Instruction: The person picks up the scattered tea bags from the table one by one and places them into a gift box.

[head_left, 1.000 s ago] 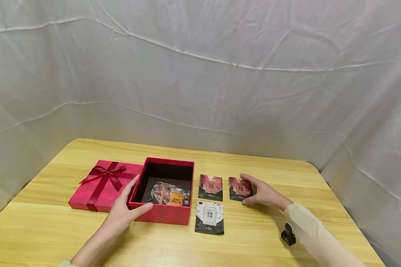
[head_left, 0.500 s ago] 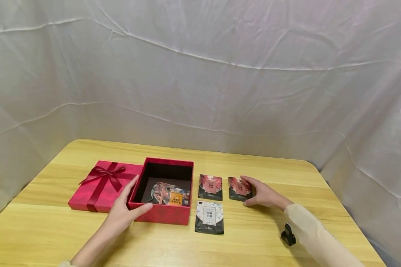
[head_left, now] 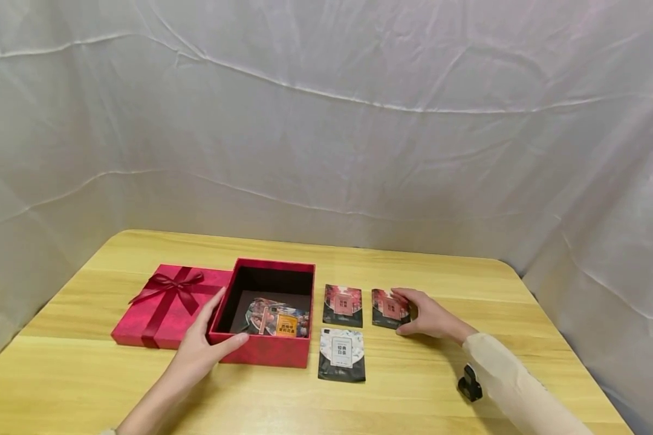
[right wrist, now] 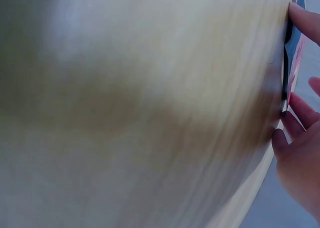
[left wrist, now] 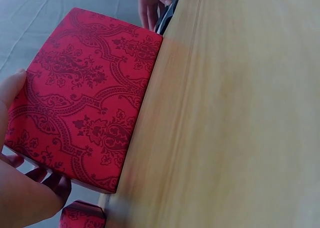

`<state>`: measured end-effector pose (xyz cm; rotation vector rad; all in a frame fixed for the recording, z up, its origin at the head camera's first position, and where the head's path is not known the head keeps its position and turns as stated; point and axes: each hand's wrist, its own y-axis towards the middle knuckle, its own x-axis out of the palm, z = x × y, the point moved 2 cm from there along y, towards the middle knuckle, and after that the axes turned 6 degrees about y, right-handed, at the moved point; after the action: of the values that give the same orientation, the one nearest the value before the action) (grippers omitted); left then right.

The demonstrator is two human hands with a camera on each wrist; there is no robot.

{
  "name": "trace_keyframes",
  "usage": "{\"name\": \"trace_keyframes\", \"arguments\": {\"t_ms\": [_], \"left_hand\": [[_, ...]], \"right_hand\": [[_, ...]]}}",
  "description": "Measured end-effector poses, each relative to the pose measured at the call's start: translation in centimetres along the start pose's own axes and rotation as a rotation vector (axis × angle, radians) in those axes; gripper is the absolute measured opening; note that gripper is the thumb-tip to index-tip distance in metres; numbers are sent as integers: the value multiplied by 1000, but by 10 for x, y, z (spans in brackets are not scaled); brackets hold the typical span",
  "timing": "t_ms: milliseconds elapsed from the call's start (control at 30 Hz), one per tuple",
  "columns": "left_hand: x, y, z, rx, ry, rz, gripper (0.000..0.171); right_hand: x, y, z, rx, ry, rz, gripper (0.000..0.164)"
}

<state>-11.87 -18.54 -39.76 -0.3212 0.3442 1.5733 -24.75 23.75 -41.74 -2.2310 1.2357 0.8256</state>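
My left hand (head_left: 198,347) holds the near left corner of a red patterned gift box (head_left: 274,351), thumb at the front rim and fingers along the left side. Inside the box lies a colourful tea sachet (head_left: 285,317) with an orange label. At the right, my right hand (head_left: 428,314) grips a red and black tea sachet (head_left: 387,307) flat on the table, thumb at its lower right corner and fingers at its upper right edge. In the right wrist view, the fingertips (right wrist: 292,112) meet the edge of that sachet (right wrist: 292,47).
A second red and black sachet (head_left: 342,306) and a white and black one (head_left: 341,355) lie between box and right hand. Left of the box is its red lid (head_left: 136,317) with a bow. A small black object (head_left: 470,383) is by the right sleeve. Pale cloth (head_left: 326,121) hangs behind.
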Motion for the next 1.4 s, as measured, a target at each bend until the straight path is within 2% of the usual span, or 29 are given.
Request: {"name": "trace_keyframes", "arguments": {"t_ms": [333, 567, 867, 1400], "left_hand": [[0, -1, -3, -23, -11, -7, 91], [0, -1, -3, -9, -14, -3, 91], [0, 0, -2, -20, -6, -11, 91], [0, 1, -3, -26, -7, -17, 91]], "right_hand": [[0, 0, 2, -16, -24, 12, 88], [2, 3, 1, -27, -46, 26, 87], [8, 1, -11, 0, -29, 52, 81], [5, -4, -12, 18, -1, 94, 79]]}}
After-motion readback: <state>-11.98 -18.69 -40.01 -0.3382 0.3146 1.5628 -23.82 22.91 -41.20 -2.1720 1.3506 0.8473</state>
